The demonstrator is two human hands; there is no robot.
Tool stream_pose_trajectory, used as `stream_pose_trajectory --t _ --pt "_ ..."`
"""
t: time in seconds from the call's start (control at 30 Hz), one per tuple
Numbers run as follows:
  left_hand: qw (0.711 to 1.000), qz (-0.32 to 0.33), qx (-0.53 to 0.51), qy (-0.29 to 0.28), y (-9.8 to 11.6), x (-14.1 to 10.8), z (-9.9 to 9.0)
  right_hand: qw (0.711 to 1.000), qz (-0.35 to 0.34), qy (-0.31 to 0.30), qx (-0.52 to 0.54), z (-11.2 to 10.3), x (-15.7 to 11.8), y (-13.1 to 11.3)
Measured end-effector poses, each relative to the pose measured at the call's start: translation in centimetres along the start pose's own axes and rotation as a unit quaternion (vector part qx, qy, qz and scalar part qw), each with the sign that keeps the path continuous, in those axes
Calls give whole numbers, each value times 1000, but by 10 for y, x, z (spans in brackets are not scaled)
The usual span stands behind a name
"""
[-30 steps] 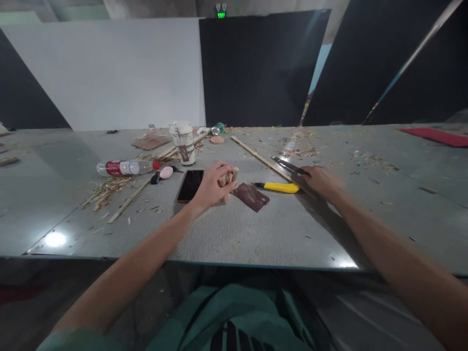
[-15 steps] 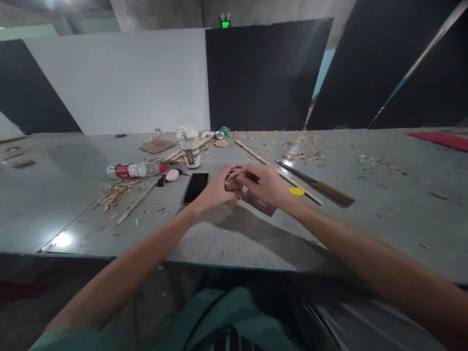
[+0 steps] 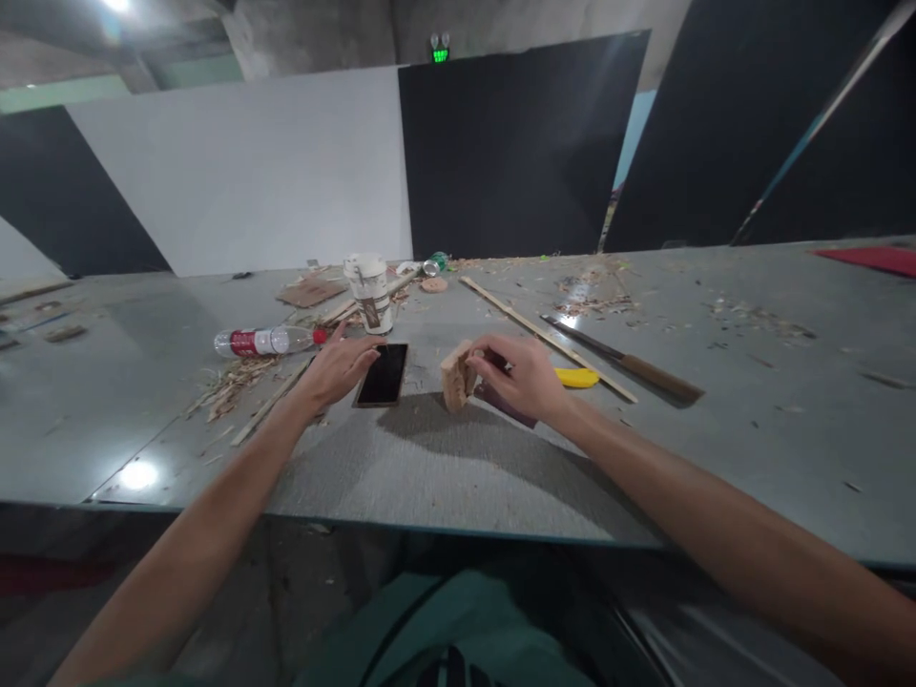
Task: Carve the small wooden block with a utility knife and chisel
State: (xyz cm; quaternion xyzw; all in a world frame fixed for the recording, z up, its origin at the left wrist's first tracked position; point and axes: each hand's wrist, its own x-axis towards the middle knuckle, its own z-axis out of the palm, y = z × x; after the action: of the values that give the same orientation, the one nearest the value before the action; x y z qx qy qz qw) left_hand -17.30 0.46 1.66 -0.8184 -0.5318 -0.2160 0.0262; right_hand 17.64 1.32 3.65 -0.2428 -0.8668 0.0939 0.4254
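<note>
Fingers of the right hand [image 3: 521, 375] are gripping a pale rough wooden block [image 3: 456, 375] above the grey desk [image 3: 458, 458], while the open, empty left hand [image 3: 336, 365] is resting beside a black rectangular smartphone [image 3: 385, 374].

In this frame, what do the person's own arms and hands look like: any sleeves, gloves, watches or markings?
Both arms are bare along all that shows, with no sleeves over the forearms. The left hand and right hand wear no gloves, and no watch, ring or band can be made out on either wrist. At the bottom edge a teal-green garment with dark stripe markings shows on the person's body.
</note>
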Motion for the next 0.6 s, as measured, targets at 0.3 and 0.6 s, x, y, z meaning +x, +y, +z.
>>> stream_pose_trajectory --t 0.3,0.6 --pt "999 -16 10 35 -3 -3 9 1000 4 3 8 -1 -6 0" --pt "998 -31 8 59 5 -1 10 1000 1 2 14 -3 -10 -3"
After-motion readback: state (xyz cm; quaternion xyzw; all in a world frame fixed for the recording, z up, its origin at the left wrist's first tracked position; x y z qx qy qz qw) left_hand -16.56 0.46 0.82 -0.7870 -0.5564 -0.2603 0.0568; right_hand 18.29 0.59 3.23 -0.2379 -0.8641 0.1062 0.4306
